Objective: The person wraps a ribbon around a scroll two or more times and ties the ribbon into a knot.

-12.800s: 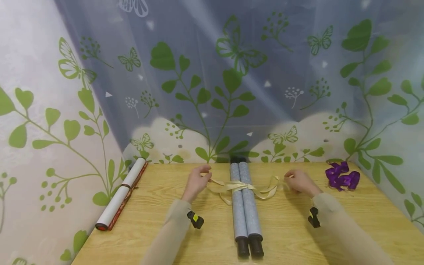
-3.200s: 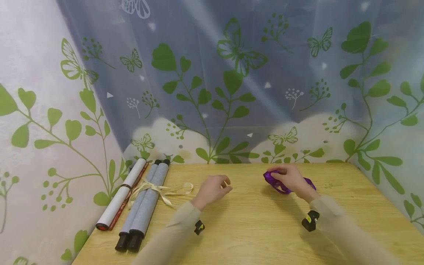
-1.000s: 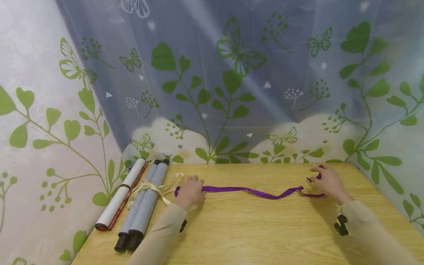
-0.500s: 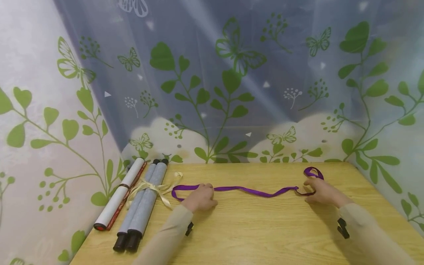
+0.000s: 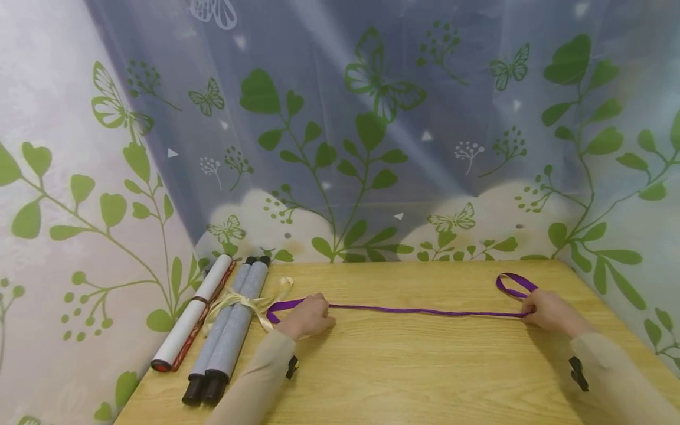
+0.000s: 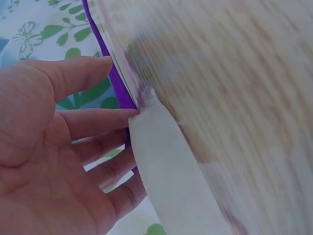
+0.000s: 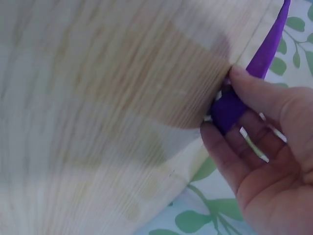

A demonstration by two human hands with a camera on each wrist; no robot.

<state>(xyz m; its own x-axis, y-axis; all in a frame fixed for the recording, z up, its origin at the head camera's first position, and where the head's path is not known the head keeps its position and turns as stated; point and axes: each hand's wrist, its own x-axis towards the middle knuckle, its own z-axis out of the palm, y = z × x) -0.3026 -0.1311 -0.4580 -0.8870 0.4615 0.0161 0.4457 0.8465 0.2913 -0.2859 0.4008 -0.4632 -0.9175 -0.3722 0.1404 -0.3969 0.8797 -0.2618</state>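
A purple ribbon [image 5: 393, 309] stretches nearly straight across the table between both hands. My left hand [image 5: 305, 316] rests on its left part, where a loop sticks out past the hand. In the left wrist view, the fingers [image 6: 100, 120] are extended against the purple ribbon [image 6: 116, 83] and the thumb stands apart. My right hand [image 5: 549, 310] pinches the other end, with a loop lying beyond it; in the right wrist view the purple ribbon [image 7: 229, 111] sits between thumb and fingers.
Left of my left hand lie two grey scrolls [image 5: 241, 316] tied with a cream ribbon [image 5: 252, 302]. Beside them is a white scroll [image 5: 193, 316] with a red cord. A patterned sheet [image 5: 340, 147] hangs behind the wooden table [image 5: 425, 366]. A pale strip [image 6: 168, 171] crosses the left wrist view.
My right hand has moved right and now pinches the purple ribbon, which has gone from wavy to nearly straight. Earlier, the grey scrolls were shifted left and the bunched purple ribbon was spread out.
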